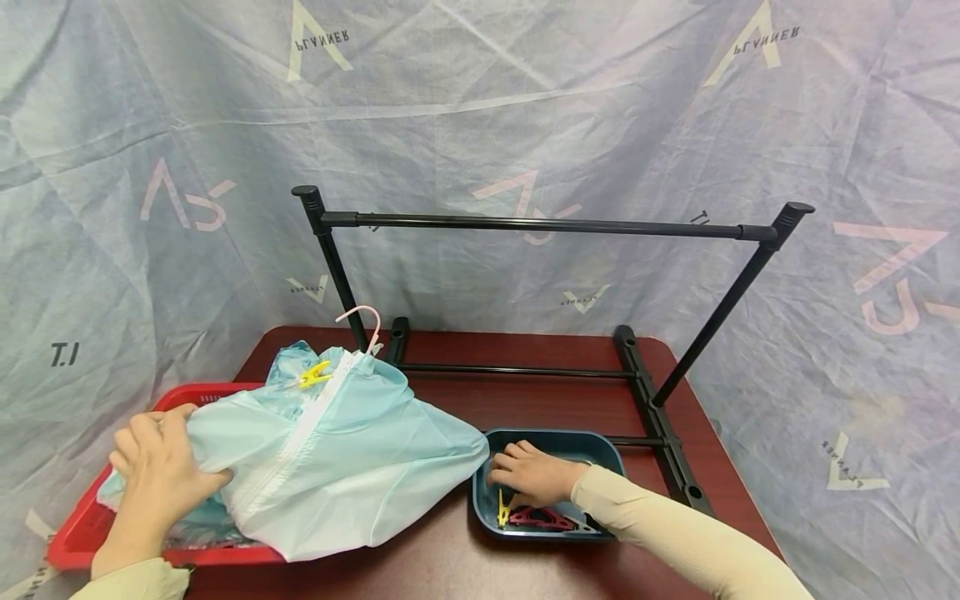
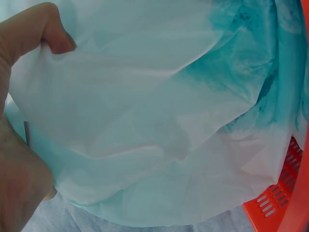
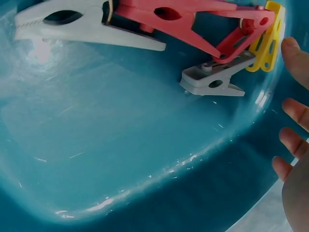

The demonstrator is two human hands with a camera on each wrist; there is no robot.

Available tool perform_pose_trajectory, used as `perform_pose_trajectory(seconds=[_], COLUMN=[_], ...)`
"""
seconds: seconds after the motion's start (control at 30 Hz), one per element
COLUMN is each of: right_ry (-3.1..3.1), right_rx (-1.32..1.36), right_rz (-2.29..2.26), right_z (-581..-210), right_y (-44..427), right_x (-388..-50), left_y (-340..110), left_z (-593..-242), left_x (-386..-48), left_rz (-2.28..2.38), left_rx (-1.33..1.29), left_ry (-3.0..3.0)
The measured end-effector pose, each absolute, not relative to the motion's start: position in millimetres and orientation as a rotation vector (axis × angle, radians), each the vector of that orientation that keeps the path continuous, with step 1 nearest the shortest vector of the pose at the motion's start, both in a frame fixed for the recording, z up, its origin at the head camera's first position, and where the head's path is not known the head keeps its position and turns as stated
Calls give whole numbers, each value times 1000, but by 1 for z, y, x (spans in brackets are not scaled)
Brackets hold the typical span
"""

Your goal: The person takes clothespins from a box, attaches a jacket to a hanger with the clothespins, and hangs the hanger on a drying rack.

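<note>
A pale blue jacket [image 1: 360,467] with a white zipper lies half over the red basket, on a pink hanger [image 1: 375,325]. One yellow clip [image 1: 315,374] sits near its collar. My left hand [image 1: 161,467] grips the jacket's left part; in the left wrist view the fabric bunches under the fingers. Over the dark blue tray [image 1: 617,467] reaches my right hand [image 1: 536,477], fingers spread and holding nothing in the right wrist view. Inside lie a yellow clothespin [image 3: 267,41], a red clothespin [image 3: 169,17], a grey clothespin [image 3: 217,77] and a white clothespin [image 3: 72,21].
A black rack [image 1: 525,223] with a raised crossbar stands behind the tray on the dark red table [image 1: 540,408]. The red basket [image 1: 75,537] at the left contains more blue fabric. A grey printed cloth [image 1: 480,100] hangs all around.
</note>
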State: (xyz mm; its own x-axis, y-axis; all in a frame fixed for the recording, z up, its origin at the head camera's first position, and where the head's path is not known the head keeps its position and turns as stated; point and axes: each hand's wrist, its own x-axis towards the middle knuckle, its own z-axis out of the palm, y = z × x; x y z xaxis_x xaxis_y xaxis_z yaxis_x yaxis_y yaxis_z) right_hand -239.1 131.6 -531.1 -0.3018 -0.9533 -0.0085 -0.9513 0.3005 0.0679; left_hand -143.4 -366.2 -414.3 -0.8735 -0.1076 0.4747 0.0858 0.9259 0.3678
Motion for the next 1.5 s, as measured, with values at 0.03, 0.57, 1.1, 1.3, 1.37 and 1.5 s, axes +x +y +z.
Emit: perform_pose_trajectory(seconds=[0.03, 0.57, 1.1, 1.3, 1.37, 1.5], right_ry=[-2502, -2463, -2555, -2540, -2537, -2524], right_rx=[1835, 1840, 1834, 1845, 1849, 1855], right_rz=[-99, -200, -228, -208, -216, -263], right_z=[-533, -541, -547, -546, -546, -547], right_y=[132, 128, 127, 126, 126, 124], right_x=[-240, -244, -248, -249, -249, -249], left_y=[-366, -368, -367, -367, -368, -369], left_z=[-414, -415, -416, -418, -418, -419], left_x=[-143, -144, -145, -145, -145, -145], left_rz=[-522, -515, -515, -511, -511, -512], left_rx=[17, 26, 26, 27, 27, 23], left_ry=[-2581, -2589, -2581, -2576, -2573, -2567])
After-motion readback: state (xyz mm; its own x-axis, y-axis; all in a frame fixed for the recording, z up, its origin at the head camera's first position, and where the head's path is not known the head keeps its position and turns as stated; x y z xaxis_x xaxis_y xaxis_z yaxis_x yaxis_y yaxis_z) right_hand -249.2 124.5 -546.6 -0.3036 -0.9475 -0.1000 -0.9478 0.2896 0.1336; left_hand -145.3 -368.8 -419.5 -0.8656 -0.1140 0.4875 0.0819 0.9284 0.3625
